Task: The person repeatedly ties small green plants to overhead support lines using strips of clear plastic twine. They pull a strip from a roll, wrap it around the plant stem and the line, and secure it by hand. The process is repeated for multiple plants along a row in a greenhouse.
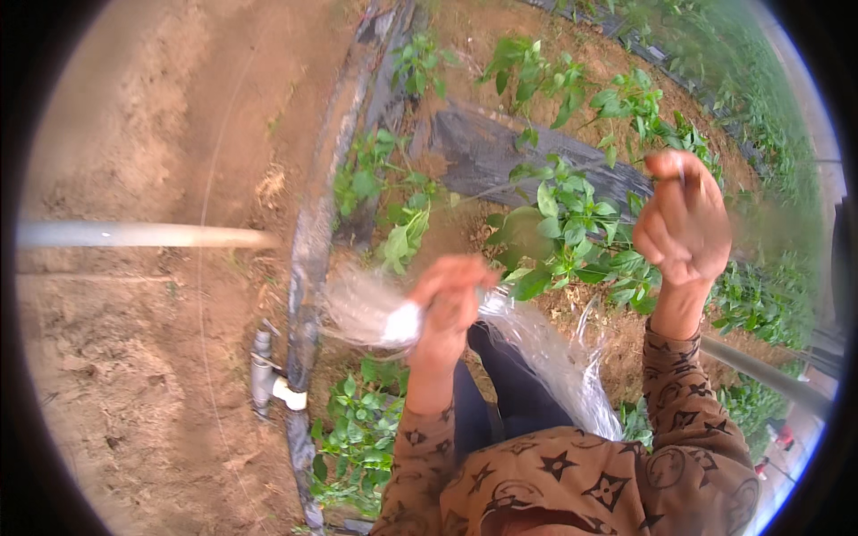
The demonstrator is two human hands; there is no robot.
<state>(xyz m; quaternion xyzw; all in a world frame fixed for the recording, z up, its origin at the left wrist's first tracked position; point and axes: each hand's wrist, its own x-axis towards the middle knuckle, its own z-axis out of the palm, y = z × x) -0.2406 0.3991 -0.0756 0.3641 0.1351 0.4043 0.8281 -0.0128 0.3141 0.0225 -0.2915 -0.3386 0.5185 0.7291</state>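
My left hand (446,301) is closed around a bundle of clear plastic twine (549,355), whose loose strands fan out to the left and trail down to the right past my legs. Raised at the right, above pepper-like plants (570,221), is my right hand (684,214), its fingers curled and blurred. Something thin and pale shows at its index finger, but whether the hand grips a strand cannot be made out.
A black irrigation hose (305,321) runs along the bed beside a grey pipe tee (261,375) with a white fitting. Black plastic mulch (536,154) lies among the plants. A pale pole (147,234) crosses the bare soil at left; another pole (764,375) stands at right.
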